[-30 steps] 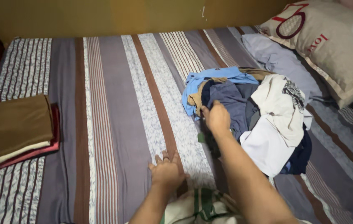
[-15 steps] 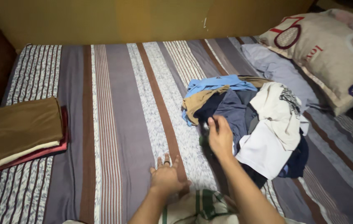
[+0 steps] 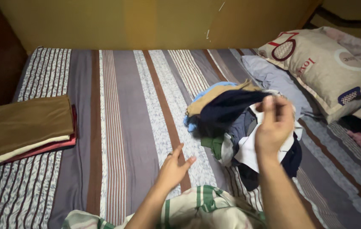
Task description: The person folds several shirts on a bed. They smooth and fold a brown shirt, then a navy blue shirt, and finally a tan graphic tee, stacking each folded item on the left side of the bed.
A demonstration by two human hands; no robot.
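The right hand [image 3: 275, 123] is closing its grip on a dark navy garment [image 3: 227, 108], pinching one edge and lifting it off the pile of clothes [image 3: 248, 140] lying on the striped bed [image 3: 125, 127] at about two o'clock from the person. The garment is hanging stretched between the fingers and the heap, blurred, and its far end is resting on the tan and blue pieces beneath. The left hand [image 3: 174, 167] is hovering open and empty over the sheet at twelve o'clock, just beside the pile's near edge, fingers spread. A folded stack of brown and red cloth [image 3: 23, 127] is sitting well apart at nine o'clock, and a patterned pillow [image 3: 316, 63] is lying at one o'clock. To lift well, I judge the pinch should be staying near a hem or seam, rising straight so neighbouring pieces are not dragging along, while the free hand is steadying the heap.
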